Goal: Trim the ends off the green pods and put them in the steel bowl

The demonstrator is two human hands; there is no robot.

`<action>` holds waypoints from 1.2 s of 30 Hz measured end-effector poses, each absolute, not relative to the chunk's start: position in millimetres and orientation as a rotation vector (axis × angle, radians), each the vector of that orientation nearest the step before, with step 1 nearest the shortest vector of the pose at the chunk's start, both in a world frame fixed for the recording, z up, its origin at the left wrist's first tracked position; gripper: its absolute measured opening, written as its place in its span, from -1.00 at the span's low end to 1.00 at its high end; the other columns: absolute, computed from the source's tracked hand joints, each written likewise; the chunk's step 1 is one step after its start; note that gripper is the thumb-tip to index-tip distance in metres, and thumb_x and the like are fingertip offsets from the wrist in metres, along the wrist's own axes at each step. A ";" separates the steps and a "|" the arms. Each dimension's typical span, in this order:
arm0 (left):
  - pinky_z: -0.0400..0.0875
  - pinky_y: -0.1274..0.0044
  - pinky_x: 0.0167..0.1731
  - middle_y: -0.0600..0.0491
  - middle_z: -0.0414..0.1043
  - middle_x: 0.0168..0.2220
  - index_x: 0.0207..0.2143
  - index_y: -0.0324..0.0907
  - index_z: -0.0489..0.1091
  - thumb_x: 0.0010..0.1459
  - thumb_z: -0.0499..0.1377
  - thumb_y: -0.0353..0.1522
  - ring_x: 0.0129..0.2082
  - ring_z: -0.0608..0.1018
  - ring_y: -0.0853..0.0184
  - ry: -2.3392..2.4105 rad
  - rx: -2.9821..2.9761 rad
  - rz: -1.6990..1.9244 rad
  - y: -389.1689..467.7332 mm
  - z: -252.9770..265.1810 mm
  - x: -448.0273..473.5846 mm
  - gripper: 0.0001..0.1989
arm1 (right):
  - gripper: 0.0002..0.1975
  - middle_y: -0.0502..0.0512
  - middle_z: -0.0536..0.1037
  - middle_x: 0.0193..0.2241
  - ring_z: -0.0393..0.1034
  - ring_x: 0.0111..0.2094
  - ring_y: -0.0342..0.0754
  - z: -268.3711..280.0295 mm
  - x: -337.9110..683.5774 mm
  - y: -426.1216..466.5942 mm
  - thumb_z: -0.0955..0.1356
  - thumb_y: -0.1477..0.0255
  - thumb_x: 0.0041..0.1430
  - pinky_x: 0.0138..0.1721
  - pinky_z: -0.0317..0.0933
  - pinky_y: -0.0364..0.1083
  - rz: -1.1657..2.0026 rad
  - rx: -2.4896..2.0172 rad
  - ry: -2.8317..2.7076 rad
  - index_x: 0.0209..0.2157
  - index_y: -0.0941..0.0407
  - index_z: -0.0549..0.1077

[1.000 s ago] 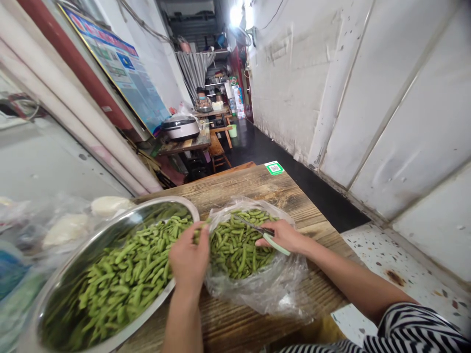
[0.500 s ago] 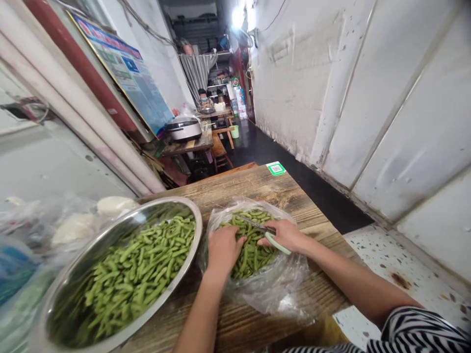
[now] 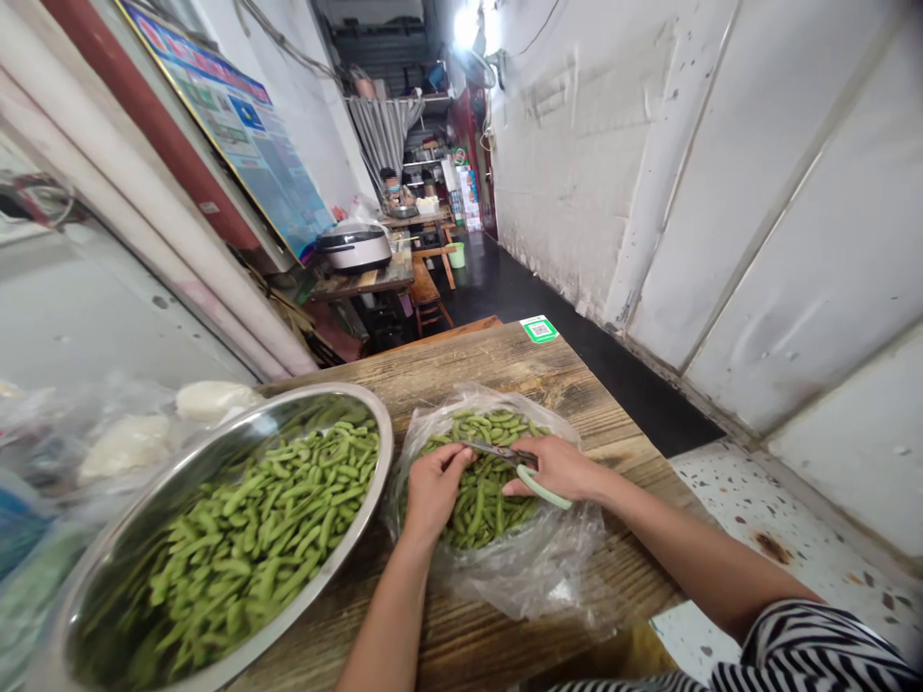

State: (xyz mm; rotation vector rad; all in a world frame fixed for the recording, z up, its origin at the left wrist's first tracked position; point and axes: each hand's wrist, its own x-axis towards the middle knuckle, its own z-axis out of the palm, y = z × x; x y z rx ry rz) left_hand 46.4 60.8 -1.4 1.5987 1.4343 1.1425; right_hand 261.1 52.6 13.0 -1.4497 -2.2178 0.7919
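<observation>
The green pods (image 3: 486,509) under your hands lay heaped in an open clear plastic bag (image 3: 537,586) on the wooden table (image 3: 461,370), just right of the metal bowl (image 3: 385,437). A larger pile of pods (image 3: 266,519) filled much of that bowl, loose and piled at all angles. Judging by the two heaps, your snipping looked part done, with a fair share left, but the picture did not show which pods had been trimmed, so you could not be told for certain which pile was the finished one. Your left hand (image 3: 433,490) hung over the bag's left side, thumb and forefinger pressed together at the tip of the scissors (image 3: 505,453); whether a pod sat between them was too small to tell. Your right hand (image 3: 555,471) was closed around the scissors above the pods, with part of a pale green handle showing below your fingers and the blades pointing left toward your pinch; how far apart they stood was unclear. Farther out, filled plastic bags (image 3: 130,447) lay beyond the bowl, and a green code sticker (image 3: 538,330) marked the table's far corner.
</observation>
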 end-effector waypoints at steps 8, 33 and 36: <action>0.35 0.47 -0.34 0.07 0.56 -0.49 -0.50 -0.15 0.53 0.00 0.18 -0.23 -0.44 0.53 0.25 1.453 1.612 1.104 59.2 2.7 46.5 -0.79 | -0.52 -0.03 0.39 -0.61 0.20 -0.55 -0.14 5.4 261.0 55.9 0.43 0.01 -0.10 -0.52 0.02 -0.19 0.806 -1.413 -2.218 -0.31 0.13 0.52; 0.36 0.58 -0.40 0.09 0.45 -0.43 -0.39 -0.21 0.32 -0.18 0.37 -0.26 -0.23 0.58 0.25 1.054 0.917 1.328 60.1 16.2 43.9 -0.65 | -0.54 -0.02 0.42 -0.55 0.25 -0.54 -0.13 3.4 262.0 59.6 0.43 0.06 -0.04 -0.53 0.01 -0.17 0.722 -1.374 -2.137 -0.21 0.12 0.48; 0.39 0.53 -0.29 0.10 0.45 -0.43 -0.45 -0.20 0.32 -0.23 0.39 -0.32 -0.19 0.56 0.26 1.002 0.840 1.322 58.9 17.7 45.2 -0.67 | -0.53 -0.02 0.42 -0.53 0.25 -0.52 -0.13 5.3 260.5 57.2 0.44 0.07 -0.07 -0.52 0.02 -0.18 0.689 -1.351 -2.166 -0.22 0.11 0.47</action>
